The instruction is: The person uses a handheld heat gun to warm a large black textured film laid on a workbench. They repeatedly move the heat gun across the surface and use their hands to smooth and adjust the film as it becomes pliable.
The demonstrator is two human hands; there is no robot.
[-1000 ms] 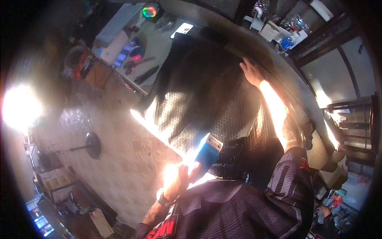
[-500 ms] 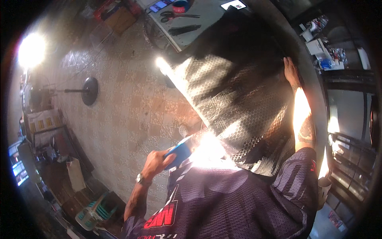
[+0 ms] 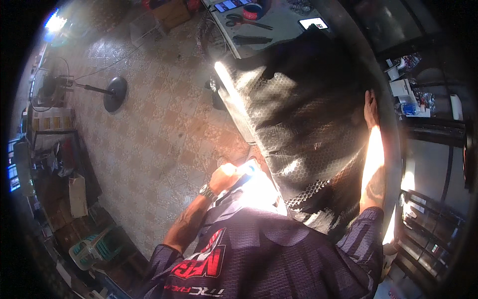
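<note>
A large dark sheet (image 3: 298,129) with a honeycomb pattern is spread over the table, its left edge in bright sunlight. My right hand (image 3: 371,107) lies with outstretched fingers along the sheet's right side. At the lower left, near the sheet's near corner, my left hand (image 3: 225,178) is closed on a flat blue rectangular piece (image 3: 245,172). Glare washes out part of that piece, and its exact kind is not clear.
Scissors (image 3: 249,22), a red and blue tape roll (image 3: 252,11), a dark strip (image 3: 253,40) and a lit phone (image 3: 313,23) lie at the table's far end. A stand fan's round base (image 3: 115,93) is on the tiled floor at left. Small packages (image 3: 411,99) sit at right.
My left hand has moved right and upward with the blue piece, closer to the sheet's edge. The view has shifted; my right hand still rests along the sheet's right side.
</note>
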